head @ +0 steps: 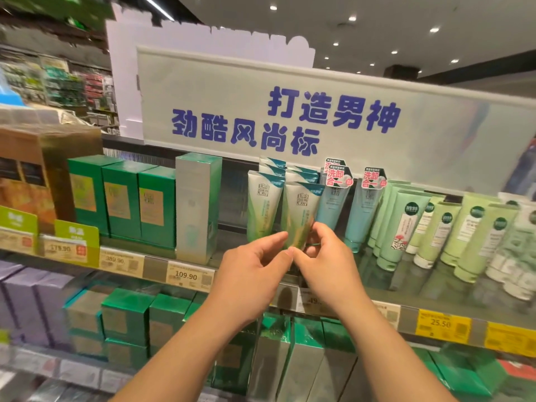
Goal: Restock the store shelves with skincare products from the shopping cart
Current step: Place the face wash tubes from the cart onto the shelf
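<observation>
At frame centre, the left hand (255, 264) and right hand (324, 253) pinch the lower end of the white-and-green plastic tube (300, 213). This probably steadies it cap-down, label outward, in line with the matching tubes (262, 204) on the glass shelf (420, 288).

The shelf (377, 297) carries green boxes (124, 204), a silver box (195, 207), white-green tubes (262, 207), blue tubes (361, 213) and pale green tubes (429, 230).

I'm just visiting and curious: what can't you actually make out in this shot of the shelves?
- Base of the white-green tube, head view: covered by the left hand and right hand.
- Price tag behind the wrists: the right forearm hides some digits.
- Shopping cart: outside the frame.
- Small print on the green boxes: blurred.
- Products at the far left: smeared by motion.
</observation>
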Demonstrator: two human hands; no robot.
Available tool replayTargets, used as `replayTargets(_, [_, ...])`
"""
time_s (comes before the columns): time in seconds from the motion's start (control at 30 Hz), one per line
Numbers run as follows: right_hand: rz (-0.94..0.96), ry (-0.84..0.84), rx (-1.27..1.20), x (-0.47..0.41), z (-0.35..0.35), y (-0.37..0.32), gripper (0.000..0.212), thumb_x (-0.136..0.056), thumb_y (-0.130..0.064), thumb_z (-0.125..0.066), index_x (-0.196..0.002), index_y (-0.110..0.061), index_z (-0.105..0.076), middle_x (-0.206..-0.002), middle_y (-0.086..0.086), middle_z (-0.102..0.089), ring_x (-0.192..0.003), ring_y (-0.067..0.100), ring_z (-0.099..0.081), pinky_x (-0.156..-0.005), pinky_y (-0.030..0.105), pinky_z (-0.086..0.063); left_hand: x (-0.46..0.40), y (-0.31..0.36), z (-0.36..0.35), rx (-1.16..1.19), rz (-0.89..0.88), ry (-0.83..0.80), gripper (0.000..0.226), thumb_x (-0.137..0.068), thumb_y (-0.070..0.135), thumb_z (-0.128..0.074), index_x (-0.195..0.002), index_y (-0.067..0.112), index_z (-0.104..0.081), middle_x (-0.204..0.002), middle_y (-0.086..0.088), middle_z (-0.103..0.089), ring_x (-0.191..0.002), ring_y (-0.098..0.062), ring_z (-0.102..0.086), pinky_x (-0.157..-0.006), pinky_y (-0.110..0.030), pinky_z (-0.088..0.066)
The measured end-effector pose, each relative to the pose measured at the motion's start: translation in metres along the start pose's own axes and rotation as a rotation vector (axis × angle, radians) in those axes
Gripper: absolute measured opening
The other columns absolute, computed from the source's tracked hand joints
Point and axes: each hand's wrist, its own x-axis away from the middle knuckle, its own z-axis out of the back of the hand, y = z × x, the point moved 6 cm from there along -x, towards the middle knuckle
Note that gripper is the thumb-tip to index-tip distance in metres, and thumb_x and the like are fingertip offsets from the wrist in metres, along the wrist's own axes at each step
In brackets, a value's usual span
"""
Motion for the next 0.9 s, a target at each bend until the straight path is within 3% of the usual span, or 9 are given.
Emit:
replayTargets(0.07, [-0.007,0.01,0.028,-0.001,0.001,0.001,0.029,-0.091,-0.026,-0.076,-0.116,-0.027,-0.061,-0.063,-0.015,-0.064,-0.062,-0.01,-0.058,-0.055,0.007,-0.04,-0.001,-0.001,-0.001,-0.001,0.002,-0.01,0.042,-0.094,0.043,-0.065,-0.136,0.042,-0.064,-0.123,0.026,-0.07,-0.107,0.021,-0.058,-0.087,-0.002,-0.041])
replayTargets(0.17, [-0.018,0.0,0.042,-0.001,-0.001,0.001,0.04,-0.092,-0.026,-0.075,-0.128,-0.029,-0.058,-0.079,-0.017,-0.066,-0.071,-0.022,-0.056,-0.06,0.001,-0.04,-0.001,-0.002,0.0,0.013,0.005,-0.016,0.044,-0.093,0.042,-0.065,-0.137,0.041,-0.064,-0.125,0.024,-0.07,-0.11,0.017,-0.059,-0.093,-0.007,-0.043])
replayTargets(0.33, [-0.036,0.0,0.076,-0.001,-0.002,0.001,0.036,-0.092,-0.03,-0.076,-0.125,-0.029,-0.061,-0.082,-0.017,-0.069,-0.072,-0.019,-0.058,-0.058,0.002,-0.041,0.0,0.001,0.002,0.0,0.007,-0.031,0.043,-0.094,0.041,-0.065,-0.137,0.04,-0.064,-0.124,0.024,-0.07,-0.11,0.016,-0.06,-0.097,-0.011,-0.046])
replayTargets(0.5, [-0.046,0.001,0.07,0.001,-0.003,0.001,0.032,-0.094,-0.025,-0.075,-0.123,-0.026,-0.059,-0.081,-0.018,-0.063,-0.07,-0.027,-0.053,-0.056,-0.001,-0.038,0.0,0.004,0.0,-0.03,0.003,-0.058,0.045,-0.095,0.041,-0.064,-0.14,0.038,-0.063,-0.124,0.023,-0.07,-0.111,0.012,-0.06,-0.096,-0.013,-0.045])
replayTargets(0.6, [-0.058,0.006,0.079,0.003,-0.001,-0.001,0.03,-0.095,-0.025,-0.074,-0.115,-0.032,-0.053,-0.079,-0.017,-0.062,-0.067,-0.025,-0.053,-0.054,0.0,-0.038,0.0,0.006,0.0,-0.038,0.004,-0.065,0.047,-0.094,0.041,-0.064,-0.141,0.037,-0.062,-0.125,0.021,-0.07,-0.111,0.011,-0.061,-0.095,-0.013,-0.044])
replayTargets(0.7, [-0.05,0.009,0.113,0.004,0.0,-0.006,0.03,-0.095,-0.03,-0.074,-0.113,-0.035,-0.051,-0.085,-0.018,-0.062,-0.068,-0.011,-0.059,-0.054,0.003,-0.039,0.002,0.008,0.0,-0.04,0.006,-0.085,0.049,-0.095,0.043,-0.063,-0.143,0.037,-0.059,-0.128,0.022,-0.069,-0.113,0.01,-0.06,-0.095,-0.013,-0.043])
replayTargets(0.77, [-0.043,0.008,0.147,0.005,0.001,-0.008,0.035,-0.093,-0.036,-0.075,-0.122,-0.03,-0.057,-0.102,-0.016,-0.064,-0.084,-0.005,-0.058,-0.07,0.004,-0.042,0.005,0.009,0.002,-0.036,0.005,-0.091,0.05,-0.096,0.043,-0.063,-0.144,0.037,-0.058,-0.131,0.022,-0.067,-0.115,0.009,-0.06,-0.096,-0.014,-0.043])
replayTargets(0.83, [-0.033,0.035,0.147,0.006,0.004,-0.008,0.05,-0.09,-0.043,-0.076,-0.133,-0.026,-0.058,-0.121,-0.011,-0.064,-0.107,0.005,-0.059,-0.091,0.021,-0.048,0.008,0.009,0.004,-0.025,0.002,-0.09,0.048,-0.096,0.043,-0.063,-0.144,0.037,-0.059,-0.132,0.022,-0.066,-0.117,0.008,-0.059,-0.097,-0.014,-0.042])
replayTargets(0.9, [-0.036,0.076,0.12,0.011,0.01,-0.009,0.053,-0.089,-0.047,-0.074,-0.136,-0.027,-0.057,-0.124,-0.01,-0.063,-0.114,0.008,-0.059,-0.096,0.026,-0.047,0.01,0.008,0.007,0.006,0.011,-0.089,0.047,-0.096,0.041,-0.064,-0.143,0.036,-0.06,-0.133,0.021,-0.066,-0.118,0.007,-0.059,-0.099,-0.015,-0.042])
